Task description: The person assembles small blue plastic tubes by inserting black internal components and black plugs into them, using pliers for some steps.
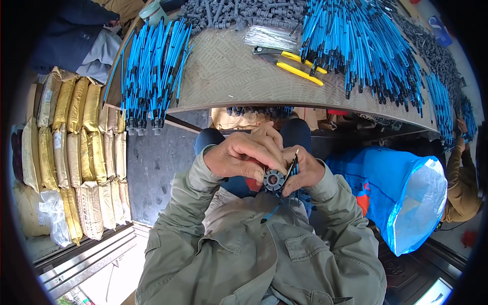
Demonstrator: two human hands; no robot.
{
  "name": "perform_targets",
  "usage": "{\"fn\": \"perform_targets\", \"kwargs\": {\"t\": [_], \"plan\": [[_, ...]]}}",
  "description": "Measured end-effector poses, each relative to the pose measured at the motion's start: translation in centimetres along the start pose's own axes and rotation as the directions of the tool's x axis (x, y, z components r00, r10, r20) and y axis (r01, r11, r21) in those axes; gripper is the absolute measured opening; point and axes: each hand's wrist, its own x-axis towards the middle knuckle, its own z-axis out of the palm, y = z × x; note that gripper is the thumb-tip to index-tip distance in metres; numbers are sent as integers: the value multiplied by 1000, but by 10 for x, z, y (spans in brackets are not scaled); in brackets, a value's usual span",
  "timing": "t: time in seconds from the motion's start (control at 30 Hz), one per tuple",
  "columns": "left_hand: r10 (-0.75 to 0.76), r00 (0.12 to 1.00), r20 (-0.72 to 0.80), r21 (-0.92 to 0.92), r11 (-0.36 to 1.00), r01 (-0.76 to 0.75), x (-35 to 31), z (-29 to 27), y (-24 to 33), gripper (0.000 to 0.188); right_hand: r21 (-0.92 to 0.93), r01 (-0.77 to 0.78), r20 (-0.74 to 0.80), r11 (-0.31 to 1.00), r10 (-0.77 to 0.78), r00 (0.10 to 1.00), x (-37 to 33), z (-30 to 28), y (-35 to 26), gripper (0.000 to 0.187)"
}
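In front of my chest, both hands meet around a grey round plastic part [273,179] with a notched rim and a hole in its middle. My left hand [246,153] is closed, its thumb and fingers pinching the part from the left and above. My right hand [307,174] is closed on the other side, gripping a few thin rods with black ends [293,170] beside the grey part. Below the hands, a blue rod with a black tip [271,213] points down toward my jacket. Fingers hide how the rods and the part join.
On the table [213,76] lie yellow-handled pliers [300,71], thin metal pins [270,38], grey plastic fittings [223,12] and bundles of blue rods [361,46]. A blue sack [391,188] stands right, near another person's arm [460,152]. Stacked bags [76,152] line the left.
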Motion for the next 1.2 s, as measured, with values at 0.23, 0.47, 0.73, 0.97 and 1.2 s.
{"fn": "perform_targets", "kwargs": {"t": [0.23, 0.47, 0.73, 0.97, 1.2], "plan": [[-14, 992, 122, 139, 990, -3, 14, 4, 38, 34, -79, 18, -78, 997, -25, 997, -3, 10, -29, 34], [-21, 1000, -8, 517, 856, 22, 3, 24, 52, 32, -292, 14, -114, 956, -50, 992, -11, 12, -15, 37], [140, 982, -129, 543, 838, -48, 21, 32, 59, 44, -526, 108, -385, 843, -349, 854, -12, 55, -44, 22], [132, 958, -253, 631, 773, 60, 4, 58, 37, 49, -683, 169, -503, 711, -625, 596, -16, 63, -22, 24], [44, 923, -382, 386, 915, 116, 8, 57, 19, 38, -870, 50, -375, 491, -723, 580, -15, 54, -8, 24]]}}
